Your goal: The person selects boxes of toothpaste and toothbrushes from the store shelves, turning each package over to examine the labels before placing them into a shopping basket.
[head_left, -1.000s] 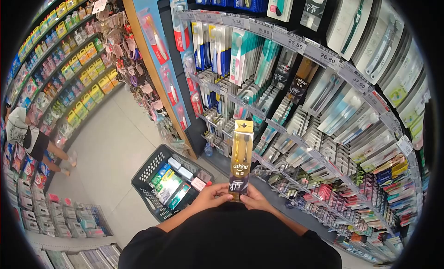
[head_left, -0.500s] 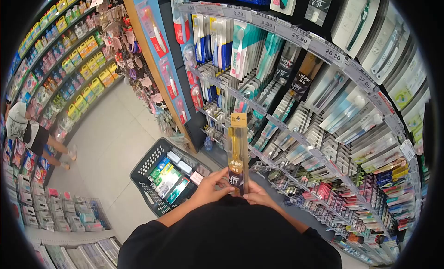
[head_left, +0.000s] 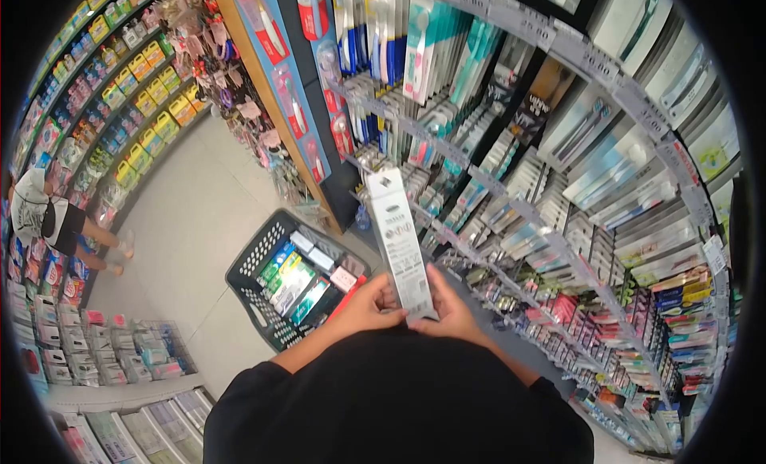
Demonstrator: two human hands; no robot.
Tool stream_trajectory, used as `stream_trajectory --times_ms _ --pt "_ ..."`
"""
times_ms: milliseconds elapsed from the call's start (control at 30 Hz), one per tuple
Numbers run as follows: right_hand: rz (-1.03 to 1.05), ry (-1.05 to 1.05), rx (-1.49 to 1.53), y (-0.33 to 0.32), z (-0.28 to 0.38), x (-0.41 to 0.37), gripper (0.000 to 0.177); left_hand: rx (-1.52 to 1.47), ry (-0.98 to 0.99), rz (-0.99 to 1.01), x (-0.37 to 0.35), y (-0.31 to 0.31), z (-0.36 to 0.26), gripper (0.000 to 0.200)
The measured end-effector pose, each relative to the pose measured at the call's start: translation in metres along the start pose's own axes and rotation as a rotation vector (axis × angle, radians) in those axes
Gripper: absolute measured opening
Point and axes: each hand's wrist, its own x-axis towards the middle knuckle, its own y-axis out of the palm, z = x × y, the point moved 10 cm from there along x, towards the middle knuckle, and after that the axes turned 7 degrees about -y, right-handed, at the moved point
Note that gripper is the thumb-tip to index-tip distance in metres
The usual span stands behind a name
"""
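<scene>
Between my two hands is a toothbrush package [head_left: 399, 244], long and narrow, its white printed back with a barcode facing up. My left hand [head_left: 371, 307] grips the lower left edge, thumb near the bottom corner. Fingers of my right hand [head_left: 449, 308] close on the lower right edge. The package tilts slightly, its top end leaning left and away from me. Below and left of it stands a dark shopping basket [head_left: 249, 260], holding several boxes, among them a green and white box [head_left: 287, 287] and a pink box [head_left: 344, 279].
Racks of hanging toothbrushes [head_left: 435, 53] with price labels [head_left: 511, 21] curve along the front and right. Shelves of yellow bottles [head_left: 163, 127] line the left, where another person [head_left: 60, 221] stands. A lower display [head_left: 120, 356] holds small packs.
The toothbrush package has been turned over: its clear front with the yellow toothbrush faced me before, and its white back faces me now. My view has shifted slightly.
</scene>
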Motion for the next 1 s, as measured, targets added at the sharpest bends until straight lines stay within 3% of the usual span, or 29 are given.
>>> stream_trajectory --times_ms 67,133,233,1000 --pt "-0.06 -0.013 0.072 -0.002 0.003 0.0 0.09 -0.034 0.008 -0.008 -0.004 0.004 -0.007 0.06" --pt "0.01 0.085 -0.004 0.0 -0.006 -0.003 0.085 -0.032 0.015 0.009 -0.004 0.001 -0.007 0.06" --pt "0.011 0.057 -0.002 0.0 -0.005 -0.005 0.08 -0.008 0.004 -0.003 -0.003 -0.002 -0.004 0.061" --pt "-0.044 0.105 0.035 -0.003 0.0 -0.011 0.068 0.025 -0.031 0.01 0.001 0.003 0.005 0.062"
